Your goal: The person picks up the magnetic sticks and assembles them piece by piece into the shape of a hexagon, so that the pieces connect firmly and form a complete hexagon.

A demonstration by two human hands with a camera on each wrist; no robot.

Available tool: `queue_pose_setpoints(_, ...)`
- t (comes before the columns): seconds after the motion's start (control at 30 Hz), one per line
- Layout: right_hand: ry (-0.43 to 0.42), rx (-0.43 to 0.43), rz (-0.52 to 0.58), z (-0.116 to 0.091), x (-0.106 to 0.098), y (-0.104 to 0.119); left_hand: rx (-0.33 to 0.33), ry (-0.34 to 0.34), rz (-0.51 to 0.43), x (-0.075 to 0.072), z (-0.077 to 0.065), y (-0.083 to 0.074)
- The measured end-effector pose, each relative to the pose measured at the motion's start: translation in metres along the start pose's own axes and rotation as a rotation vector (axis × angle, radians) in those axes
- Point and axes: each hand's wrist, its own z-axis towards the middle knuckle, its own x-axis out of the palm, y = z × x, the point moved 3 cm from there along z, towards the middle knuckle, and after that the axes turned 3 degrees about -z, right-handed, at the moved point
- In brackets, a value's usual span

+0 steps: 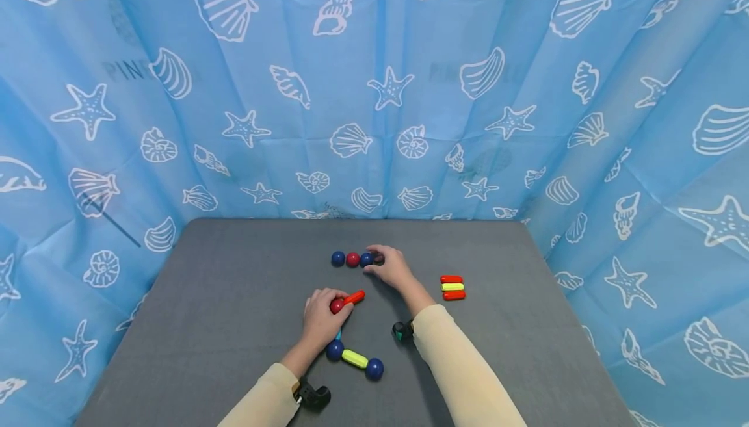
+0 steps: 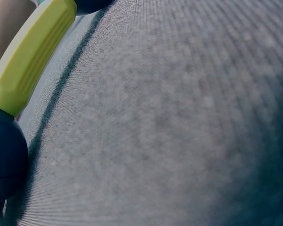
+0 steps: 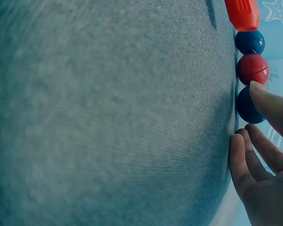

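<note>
My left hand (image 1: 320,316) grips a red ball (image 1: 337,305) with a red rod (image 1: 354,297) sticking out to its right. A light blue rod (image 1: 338,334), partly hidden under that hand, runs down to a blue ball (image 1: 335,349). From there a yellow rod (image 1: 354,359) leads to another blue ball (image 1: 374,368); these parts also show in the left wrist view. At the back, my right hand (image 1: 391,267) has its thumb and fingertips around a blue ball (image 3: 248,106) at the right of a short row. A dark round thing (image 1: 379,258) is half hidden within this hand.
Beside the right hand's ball sit a red ball (image 1: 352,259) and a blue ball (image 1: 337,258). Two red rods and a yellow rod (image 1: 452,287) lie stacked side by side at the right on the grey table (image 1: 246,264). A blue shell-patterned curtain (image 1: 374,89) hangs behind.
</note>
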Motion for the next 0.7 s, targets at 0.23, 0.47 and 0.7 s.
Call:
queue_pose_setpoints(0.23, -0.013, 0.035, -0.031, 0.0, 0.0, 0.001, -0.003, 0.001, 0.003, 0.001, 0.001, 0.001)
queue_pose_setpoints(0.47, -0.02, 0.055, -0.039, -0.008, -0.003, 0.0, 0.002, 0.003, 0.007, 0.001, 0.003, 0.001)
queue_pose_setpoints(0.7, -0.029, 0.033, -0.019, -0.026, -0.005, -0.002, 0.015, -0.011, 0.018, 0.001, 0.0, -0.001)
